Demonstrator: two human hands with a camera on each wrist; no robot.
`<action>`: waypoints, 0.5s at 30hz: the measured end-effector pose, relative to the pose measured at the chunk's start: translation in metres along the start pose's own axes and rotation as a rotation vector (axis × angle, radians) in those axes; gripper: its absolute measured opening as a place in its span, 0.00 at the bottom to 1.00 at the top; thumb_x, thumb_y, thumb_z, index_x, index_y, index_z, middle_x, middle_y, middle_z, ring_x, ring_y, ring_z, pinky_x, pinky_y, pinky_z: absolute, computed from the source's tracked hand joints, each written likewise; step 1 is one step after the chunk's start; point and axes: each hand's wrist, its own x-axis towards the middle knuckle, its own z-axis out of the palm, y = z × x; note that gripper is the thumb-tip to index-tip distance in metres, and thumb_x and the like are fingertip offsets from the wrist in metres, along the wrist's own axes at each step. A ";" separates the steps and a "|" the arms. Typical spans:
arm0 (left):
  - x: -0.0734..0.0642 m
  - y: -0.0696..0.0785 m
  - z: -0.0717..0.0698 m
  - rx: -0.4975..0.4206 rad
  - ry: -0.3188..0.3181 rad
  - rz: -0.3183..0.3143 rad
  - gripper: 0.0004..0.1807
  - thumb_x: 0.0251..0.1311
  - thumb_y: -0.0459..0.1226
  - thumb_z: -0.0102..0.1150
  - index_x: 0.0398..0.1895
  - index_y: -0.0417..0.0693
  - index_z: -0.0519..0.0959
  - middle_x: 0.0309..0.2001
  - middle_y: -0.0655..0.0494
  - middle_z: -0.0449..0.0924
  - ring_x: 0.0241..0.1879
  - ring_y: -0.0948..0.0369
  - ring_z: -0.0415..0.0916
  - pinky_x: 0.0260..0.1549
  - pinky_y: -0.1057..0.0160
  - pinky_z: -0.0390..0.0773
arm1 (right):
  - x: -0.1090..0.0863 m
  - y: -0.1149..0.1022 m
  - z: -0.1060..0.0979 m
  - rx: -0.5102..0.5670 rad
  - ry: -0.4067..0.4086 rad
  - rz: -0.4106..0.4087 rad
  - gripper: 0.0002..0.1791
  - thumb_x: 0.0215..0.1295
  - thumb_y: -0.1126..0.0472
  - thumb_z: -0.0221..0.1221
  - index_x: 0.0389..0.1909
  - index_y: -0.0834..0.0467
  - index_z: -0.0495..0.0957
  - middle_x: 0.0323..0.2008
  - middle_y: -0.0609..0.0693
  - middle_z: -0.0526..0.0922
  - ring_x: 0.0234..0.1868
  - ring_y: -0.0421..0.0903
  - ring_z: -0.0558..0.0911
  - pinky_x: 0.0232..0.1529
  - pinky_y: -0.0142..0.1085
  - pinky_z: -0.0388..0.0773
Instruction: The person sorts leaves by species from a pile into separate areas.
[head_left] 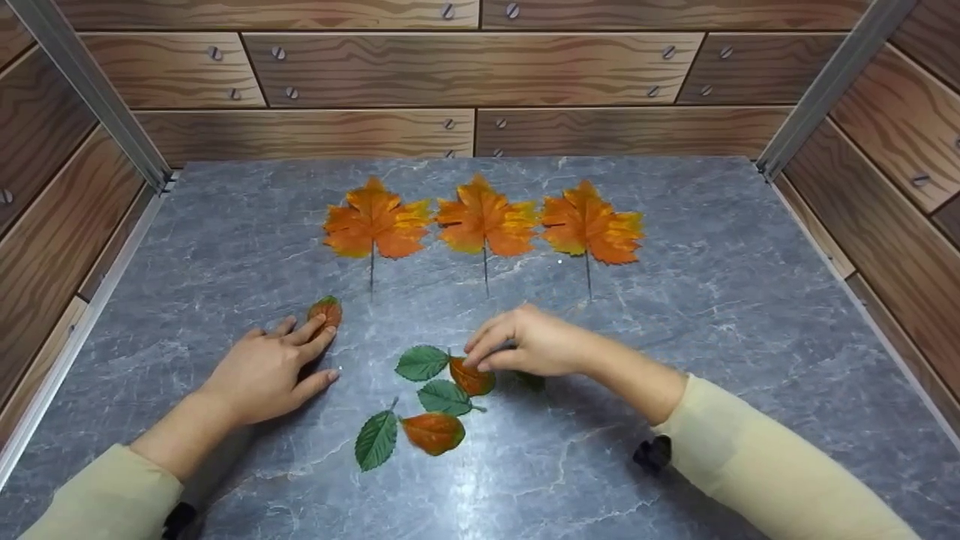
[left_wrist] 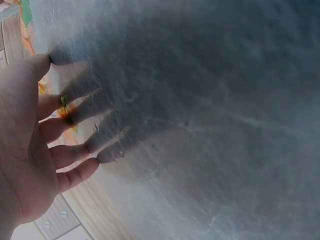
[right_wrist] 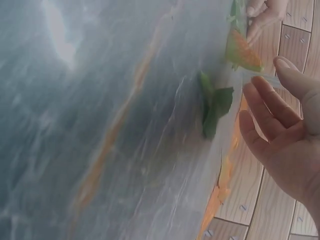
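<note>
My left hand (head_left: 262, 371) rests on the tabletop with its fingers extended, fingertips touching a small orange leaf with green edges (head_left: 327, 306). In the left wrist view that leaf (left_wrist: 66, 114) lies flat under the fingertips. Over the middle of the table, my right hand (head_left: 536, 343) hovers with thumb and fingertips at an orange-green leaf (head_left: 474, 377). The right wrist view shows a gap between thumb and fingers, with this leaf (right_wrist: 243, 51) just beyond them. Beneath the right hand lies a dark green leaf (right_wrist: 216, 107), mostly hidden in the head view.
Three orange maple leaves on stems, left (head_left: 375, 221), middle (head_left: 486, 217) and right (head_left: 589, 225), form a row at the back. Green leaves (head_left: 421, 363), (head_left: 444, 396), (head_left: 376, 439) and another orange leaf (head_left: 433, 433) lie front centre. Wood-patterned walls (head_left: 472, 71) enclose the table.
</note>
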 end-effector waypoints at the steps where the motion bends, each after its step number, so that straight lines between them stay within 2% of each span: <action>1: 0.000 0.000 0.000 -0.001 -0.001 0.000 0.37 0.77 0.61 0.53 0.77 0.46 0.73 0.75 0.41 0.70 0.67 0.31 0.72 0.58 0.27 0.73 | 0.001 0.000 0.001 0.007 -0.010 0.004 0.11 0.74 0.61 0.67 0.53 0.53 0.91 0.57 0.49 0.88 0.61 0.48 0.84 0.64 0.49 0.79; 8: 0.000 0.000 -0.001 -0.001 -0.001 0.005 0.37 0.77 0.60 0.53 0.77 0.45 0.73 0.75 0.41 0.70 0.67 0.31 0.72 0.58 0.27 0.73 | 0.006 0.001 0.006 0.014 -0.022 -0.001 0.11 0.73 0.63 0.68 0.53 0.55 0.91 0.52 0.46 0.90 0.56 0.43 0.87 0.66 0.49 0.77; 15: -0.001 0.000 -0.001 0.000 0.000 0.005 0.37 0.77 0.60 0.54 0.77 0.45 0.73 0.75 0.41 0.69 0.67 0.31 0.72 0.58 0.27 0.73 | 0.004 0.002 0.003 0.028 -0.016 -0.004 0.11 0.73 0.64 0.68 0.52 0.55 0.92 0.51 0.48 0.91 0.53 0.44 0.88 0.54 0.39 0.84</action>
